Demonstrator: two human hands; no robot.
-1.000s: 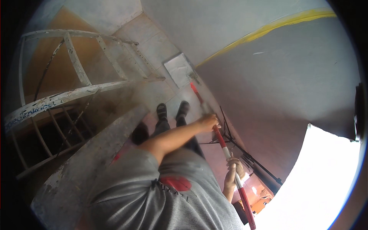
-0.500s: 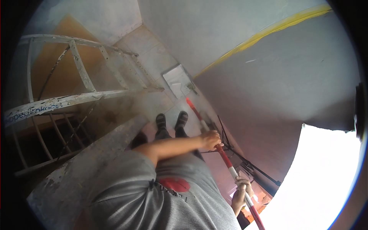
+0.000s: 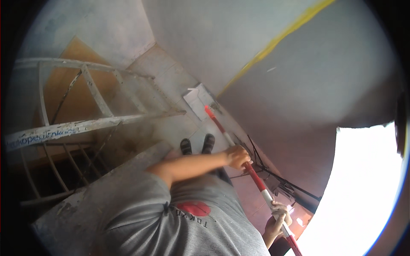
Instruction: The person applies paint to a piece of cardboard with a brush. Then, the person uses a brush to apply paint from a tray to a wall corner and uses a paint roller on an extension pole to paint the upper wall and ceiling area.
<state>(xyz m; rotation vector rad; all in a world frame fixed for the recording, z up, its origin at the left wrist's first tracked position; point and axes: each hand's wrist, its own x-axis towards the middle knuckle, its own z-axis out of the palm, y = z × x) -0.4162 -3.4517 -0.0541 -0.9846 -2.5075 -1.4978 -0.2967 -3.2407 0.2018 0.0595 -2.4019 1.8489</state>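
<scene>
While the left grip (image 3: 238, 157) and right grip (image 3: 280, 214) hug the red-and-white pole (image 3: 255, 176), its far end points at the white tray (image 3: 195, 100) on the floor (image 3: 174, 129), a steering step likely needing steady aim.

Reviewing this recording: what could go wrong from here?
The striped pole, gripped by the left hand and right hand, might catch the dark metal rods near the wall. Its far end appears over or near the white tray, so it could knock that. The feet might also step into the tray.
</scene>
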